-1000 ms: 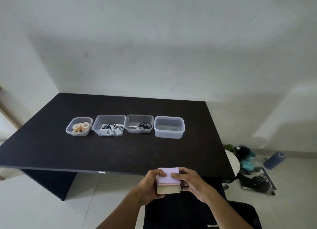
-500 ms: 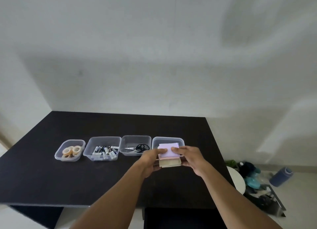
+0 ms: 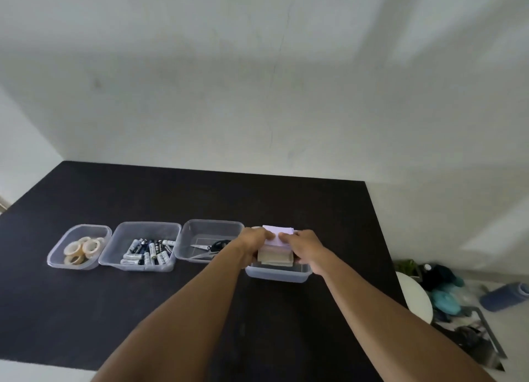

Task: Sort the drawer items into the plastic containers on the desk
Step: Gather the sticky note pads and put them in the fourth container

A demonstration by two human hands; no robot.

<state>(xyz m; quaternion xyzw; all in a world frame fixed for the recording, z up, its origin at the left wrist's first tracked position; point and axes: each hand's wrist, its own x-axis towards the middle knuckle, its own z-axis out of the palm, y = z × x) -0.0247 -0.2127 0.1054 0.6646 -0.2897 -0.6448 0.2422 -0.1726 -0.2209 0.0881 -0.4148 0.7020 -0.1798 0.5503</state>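
Gripped from both sides, a stack of note pads [image 3: 276, 255] sits between a person's left hand [image 3: 253, 245] and right hand [image 3: 305, 247]. The fingers curl round its edges and the thumbs press on the lilac top sheet. The stack, lilac above and beige below, is held at the mouth of the rightmost container [image 3: 277, 276], inside the outline of its clear plastic walls. Whether it touches the container's floor cannot be told. Both bare forearms reach forward across the dark desk [image 3: 114, 310].

Four clear plastic containers stand in a row near the middle of the desk, close beside one another. The leftmost container [image 3: 86, 227] holds several tape rolls [image 3: 83, 248]. Just right of it, the second container [image 3: 147, 226] holds a pile of batteries [image 3: 147, 252]. The third container [image 3: 211, 224] holds scissors [image 3: 213, 246] with black handles, partly hidden behind the left wrist.

A pale wall [image 3: 257, 95] rises behind the desk. On the floor to the right of the desk are a white round seat [image 3: 416, 298], a blue bottle [image 3: 503, 297] lying on its side, and a heap of dark and teal items too blurred to name.
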